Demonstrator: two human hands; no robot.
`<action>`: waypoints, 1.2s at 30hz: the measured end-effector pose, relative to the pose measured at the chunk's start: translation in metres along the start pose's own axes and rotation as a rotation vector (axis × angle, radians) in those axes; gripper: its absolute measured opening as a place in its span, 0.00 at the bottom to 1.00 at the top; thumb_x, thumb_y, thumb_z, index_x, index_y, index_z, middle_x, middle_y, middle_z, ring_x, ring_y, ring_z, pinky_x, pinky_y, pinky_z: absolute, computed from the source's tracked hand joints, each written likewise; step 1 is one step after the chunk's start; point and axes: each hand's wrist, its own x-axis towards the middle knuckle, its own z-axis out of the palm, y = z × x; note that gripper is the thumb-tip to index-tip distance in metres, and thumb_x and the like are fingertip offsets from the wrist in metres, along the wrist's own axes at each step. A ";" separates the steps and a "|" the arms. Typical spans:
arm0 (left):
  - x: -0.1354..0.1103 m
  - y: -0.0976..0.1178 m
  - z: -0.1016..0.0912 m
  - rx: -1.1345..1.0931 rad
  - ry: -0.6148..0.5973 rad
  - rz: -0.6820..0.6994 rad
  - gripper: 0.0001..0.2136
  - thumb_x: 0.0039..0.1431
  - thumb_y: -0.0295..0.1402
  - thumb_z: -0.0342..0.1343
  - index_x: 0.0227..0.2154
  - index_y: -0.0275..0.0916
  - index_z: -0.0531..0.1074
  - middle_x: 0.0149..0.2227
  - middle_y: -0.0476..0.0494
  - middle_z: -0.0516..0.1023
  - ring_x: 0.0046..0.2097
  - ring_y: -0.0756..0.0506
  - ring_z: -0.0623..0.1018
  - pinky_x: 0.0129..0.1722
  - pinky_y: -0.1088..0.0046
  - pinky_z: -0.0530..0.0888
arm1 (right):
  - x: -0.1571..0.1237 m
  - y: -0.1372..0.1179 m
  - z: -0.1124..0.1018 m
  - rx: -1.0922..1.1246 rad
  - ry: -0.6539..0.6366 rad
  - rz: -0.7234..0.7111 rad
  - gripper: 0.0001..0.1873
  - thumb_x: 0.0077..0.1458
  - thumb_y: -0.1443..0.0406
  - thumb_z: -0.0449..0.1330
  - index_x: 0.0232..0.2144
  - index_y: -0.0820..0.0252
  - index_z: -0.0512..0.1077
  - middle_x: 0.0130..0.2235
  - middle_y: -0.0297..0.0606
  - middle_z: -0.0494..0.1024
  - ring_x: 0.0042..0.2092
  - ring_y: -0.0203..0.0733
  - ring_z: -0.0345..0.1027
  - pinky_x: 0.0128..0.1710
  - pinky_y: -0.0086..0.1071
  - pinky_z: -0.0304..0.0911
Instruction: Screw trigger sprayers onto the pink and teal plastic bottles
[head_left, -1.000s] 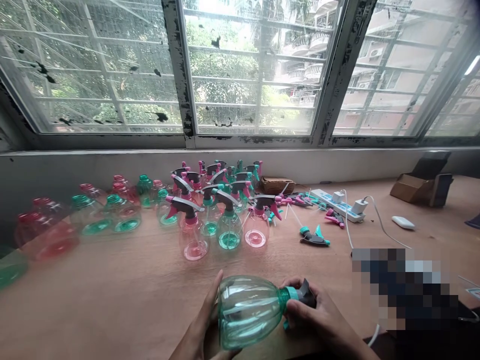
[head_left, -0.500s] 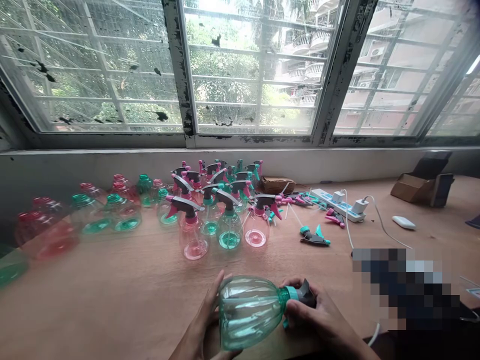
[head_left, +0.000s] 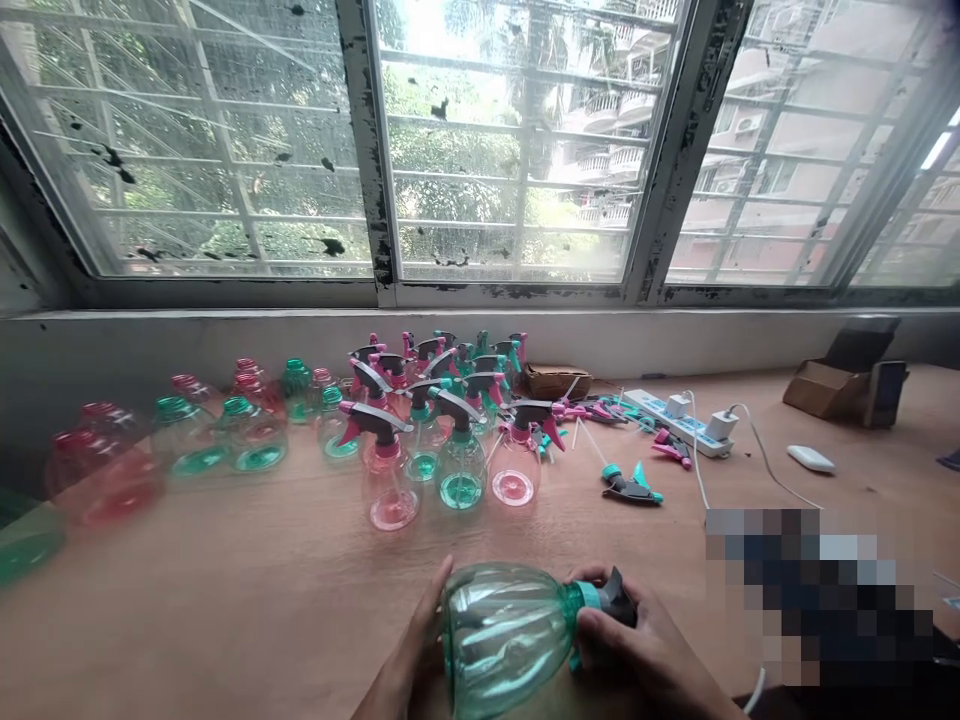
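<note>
Across the back, a wide window (head_left: 510, 150) of three panes in flaking dark frames, over a grey wall (head_left: 150, 345) closing the far edge of the table.

Below, a long wooden table (head_left: 225, 600), its near edge out of view. Bare wood in a broad band across the front left and middle, from the standing bottles down to the hands; more bare wood at far right, before an open cardboard box (head_left: 840, 375). At lower right a pixelated patch (head_left: 817, 590), content impossible to tell.

On the left, capless bottles (head_left: 225, 430), pink and green, at least eight, close together. In the middle, finished bottles (head_left: 435, 420) with trigger heads: three in the front row, two pink and one green, and more behind, too crowded to count.

Front centre, one green bottle (head_left: 502, 635) lying on its side, neck to the right, well apart from the rows. Left hand (head_left: 409, 665) cupped round its base, fingers bent against the plastic. Right hand (head_left: 645, 655) clenched round the neck and the black spray head (head_left: 615, 600).

Further right, one white power strip (head_left: 679, 420) with two chargers (head_left: 720, 412) plugged in, a small brown box (head_left: 556, 380), a heap of loose spray heads (head_left: 600, 410) plus two lying apart, and one white mouse (head_left: 810, 459).
</note>
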 end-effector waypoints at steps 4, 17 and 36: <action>0.002 0.011 0.004 0.003 0.026 -0.077 0.51 0.53 0.55 0.65 0.72 0.55 0.40 0.68 0.40 0.66 0.65 0.30 0.70 0.65 0.52 0.66 | -0.001 0.000 0.002 0.001 0.009 0.013 0.23 0.43 0.51 0.75 0.34 0.58 0.76 0.24 0.30 0.75 0.25 0.38 0.66 0.25 0.29 0.63; 0.000 0.008 -0.002 -0.006 0.037 -0.124 0.48 0.52 0.50 0.69 0.70 0.55 0.49 0.69 0.40 0.65 0.63 0.29 0.72 0.63 0.52 0.68 | -0.001 -0.002 0.001 0.103 0.020 0.034 0.23 0.42 0.54 0.77 0.34 0.59 0.75 0.24 0.30 0.77 0.25 0.36 0.68 0.25 0.26 0.63; 0.002 0.010 -0.005 0.024 -0.012 -0.008 0.48 0.48 0.49 0.72 0.69 0.57 0.52 0.73 0.44 0.53 0.68 0.28 0.64 0.64 0.53 0.67 | 0.002 0.005 -0.003 0.087 -0.036 0.008 0.21 0.46 0.55 0.76 0.36 0.60 0.76 0.25 0.30 0.76 0.25 0.34 0.68 0.25 0.25 0.63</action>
